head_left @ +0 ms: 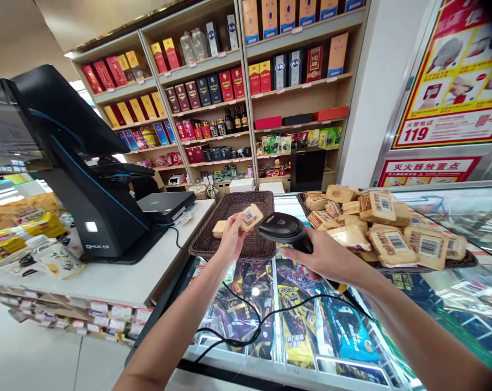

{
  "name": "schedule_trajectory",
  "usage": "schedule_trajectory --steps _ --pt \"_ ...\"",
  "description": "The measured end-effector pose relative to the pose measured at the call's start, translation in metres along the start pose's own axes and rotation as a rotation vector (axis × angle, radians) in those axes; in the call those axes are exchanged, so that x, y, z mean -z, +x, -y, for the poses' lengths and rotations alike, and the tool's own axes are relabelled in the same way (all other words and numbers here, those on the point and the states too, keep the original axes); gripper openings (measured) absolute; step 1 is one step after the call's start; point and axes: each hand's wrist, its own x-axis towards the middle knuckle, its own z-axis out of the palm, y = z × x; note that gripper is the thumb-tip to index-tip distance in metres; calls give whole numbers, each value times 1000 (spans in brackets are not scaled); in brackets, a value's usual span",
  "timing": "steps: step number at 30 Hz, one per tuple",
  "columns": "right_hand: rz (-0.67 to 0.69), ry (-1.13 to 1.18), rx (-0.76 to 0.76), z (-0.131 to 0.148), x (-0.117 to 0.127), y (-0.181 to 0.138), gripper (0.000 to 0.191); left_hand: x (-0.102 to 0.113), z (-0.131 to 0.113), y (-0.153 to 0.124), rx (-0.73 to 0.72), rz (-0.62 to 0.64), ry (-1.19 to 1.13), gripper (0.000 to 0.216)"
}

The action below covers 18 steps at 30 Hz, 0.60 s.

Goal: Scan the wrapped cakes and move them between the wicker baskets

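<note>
Head view shows the left hand pinching a wrapped cake, barcode toward the scanner gripped closed in the right hand, just right of it.

This is a small shop, seen from its checkout. A point-of-sale terminal stands on the counter, wall shelves carry boxed liquor with price tags, and a glass-topped freezer displays packaged ice cream.

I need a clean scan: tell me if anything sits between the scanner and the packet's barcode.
Nothing visible does. The left hand holds the packet label toward the scanner in the right hand, open air between.
</note>
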Motion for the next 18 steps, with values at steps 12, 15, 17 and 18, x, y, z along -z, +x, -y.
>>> schedule_trajectory --steps 12,15,17,18 --pt "-651 -402 -252 -20 98 -50 53 2 -19 68 18 33 962 41" --pt "-622 -302 -347 -35 122 -61 50 -51 -26 72 -210 111 1057 40" --pt "-576 -270 -376 -43 131 -66 46 -103 -27 71 -337 248 1052 38" --pt "-566 -271 -378 -46 134 -68 44 -131 -25 69 -413 366 1025 37"
